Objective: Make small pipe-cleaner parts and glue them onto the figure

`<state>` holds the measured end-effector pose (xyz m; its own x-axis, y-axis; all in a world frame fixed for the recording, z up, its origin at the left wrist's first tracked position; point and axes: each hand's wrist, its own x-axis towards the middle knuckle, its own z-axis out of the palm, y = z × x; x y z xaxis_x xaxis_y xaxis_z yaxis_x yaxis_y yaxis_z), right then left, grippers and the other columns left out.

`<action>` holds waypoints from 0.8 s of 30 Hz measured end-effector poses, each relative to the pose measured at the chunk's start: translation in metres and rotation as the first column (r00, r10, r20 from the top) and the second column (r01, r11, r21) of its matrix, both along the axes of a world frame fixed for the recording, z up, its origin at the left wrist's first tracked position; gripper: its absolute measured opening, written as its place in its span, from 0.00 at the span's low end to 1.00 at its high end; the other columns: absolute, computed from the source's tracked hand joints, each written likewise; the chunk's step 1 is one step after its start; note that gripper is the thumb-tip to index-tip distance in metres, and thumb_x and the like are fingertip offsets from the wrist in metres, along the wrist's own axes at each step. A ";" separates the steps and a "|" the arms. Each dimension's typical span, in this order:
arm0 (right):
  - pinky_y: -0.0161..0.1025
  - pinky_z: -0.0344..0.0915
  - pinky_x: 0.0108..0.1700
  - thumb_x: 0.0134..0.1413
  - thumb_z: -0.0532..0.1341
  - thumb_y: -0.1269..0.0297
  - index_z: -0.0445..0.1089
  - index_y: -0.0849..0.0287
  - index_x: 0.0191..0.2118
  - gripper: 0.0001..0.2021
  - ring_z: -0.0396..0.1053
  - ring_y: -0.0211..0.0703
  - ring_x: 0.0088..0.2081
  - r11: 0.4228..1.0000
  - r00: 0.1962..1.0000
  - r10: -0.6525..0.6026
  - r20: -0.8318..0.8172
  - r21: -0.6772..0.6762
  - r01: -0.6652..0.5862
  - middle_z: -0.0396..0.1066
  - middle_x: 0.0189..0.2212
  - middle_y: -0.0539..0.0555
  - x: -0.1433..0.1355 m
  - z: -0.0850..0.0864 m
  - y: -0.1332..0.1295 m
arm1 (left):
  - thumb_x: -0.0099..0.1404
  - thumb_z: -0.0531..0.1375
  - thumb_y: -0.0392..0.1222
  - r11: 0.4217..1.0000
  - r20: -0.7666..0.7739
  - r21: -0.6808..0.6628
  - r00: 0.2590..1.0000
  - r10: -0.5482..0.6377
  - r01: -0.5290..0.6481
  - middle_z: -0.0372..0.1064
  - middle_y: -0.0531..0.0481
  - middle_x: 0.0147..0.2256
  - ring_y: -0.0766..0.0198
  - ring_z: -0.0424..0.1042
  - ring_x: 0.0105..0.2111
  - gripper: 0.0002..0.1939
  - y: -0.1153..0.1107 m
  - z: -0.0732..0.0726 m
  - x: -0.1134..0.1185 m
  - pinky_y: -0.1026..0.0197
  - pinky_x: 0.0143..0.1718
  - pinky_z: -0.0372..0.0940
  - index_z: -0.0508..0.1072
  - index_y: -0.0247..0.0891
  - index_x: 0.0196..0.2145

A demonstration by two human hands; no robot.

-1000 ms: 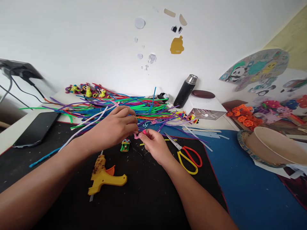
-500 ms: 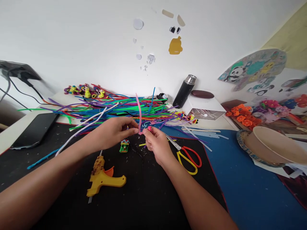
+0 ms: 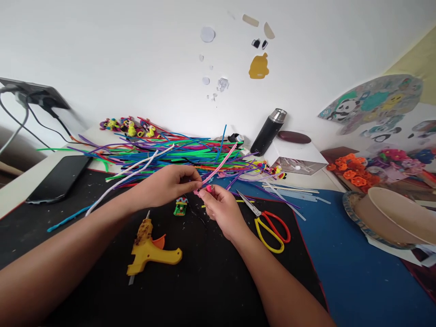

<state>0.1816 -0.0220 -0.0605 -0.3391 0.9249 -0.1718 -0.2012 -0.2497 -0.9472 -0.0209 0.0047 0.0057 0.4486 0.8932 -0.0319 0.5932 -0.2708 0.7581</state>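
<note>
My left hand (image 3: 180, 184) pinches the lower part of a pink pipe cleaner (image 3: 223, 162), whose free end slants up to the right. Close beside it, my right hand (image 3: 221, 206) grips the same pink piece near its small bent end, with a bright pink bit showing between the fingers. Below my left hand lies a small green figure (image 3: 180, 207) on the black mat (image 3: 204, 290). A yellow glue gun (image 3: 153, 252) rests nearer to me. Scissors (image 3: 269, 225) with red and yellow handles lie right of my right hand.
A heap of coloured pipe cleaners (image 3: 163, 156) stretches along the wall. Behind it stand small figures (image 3: 129, 127) and a leaning black flask (image 3: 269, 131). A phone (image 3: 59, 178) lies left, a white box (image 3: 299, 156) and a bowl (image 3: 398, 213) right.
The pink pipe cleaner's free end has swung from nearly upright to a slant toward the right. Both hands stay close together. The whole view has shifted slightly.
</note>
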 end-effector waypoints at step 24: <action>0.40 0.46 0.29 0.64 0.60 0.45 0.56 0.54 0.24 0.24 0.49 0.37 0.26 0.883 0.771 -0.025 0.637 0.376 -0.282 0.54 0.21 0.44 -0.001 0.003 -0.011 | 0.70 0.67 0.57 0.976 0.139 -0.152 0.981 -0.132 0.153 0.79 0.52 0.32 0.60 0.74 0.34 0.17 0.014 0.017 -0.031 0.63 0.38 0.66 0.81 0.39 0.35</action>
